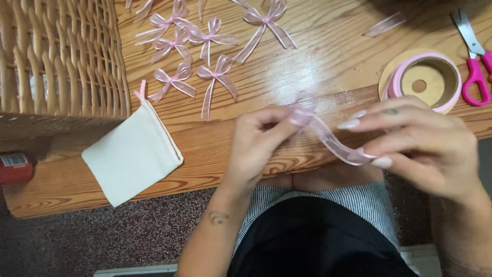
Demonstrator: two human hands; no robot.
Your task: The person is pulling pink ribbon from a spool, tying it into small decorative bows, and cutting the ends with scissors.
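bright even daylight, soft glare patch on the wooden table (pixel 302 72), dark shadow at top right, fingers (pixel 302 115) slightly motion-blurred (ribbon too), corners dimmer

A length of sheer pink ribbon (pixel 328 137) is held above the table's near edge, just right of frame centre. Its upper end is looped and pinched at about 11 o'clock. From there it runs slack and slightly curved toward 4 o'clock, where its lower end bends under. The material is translucent with darker pink edges, untwisted along the visible run.
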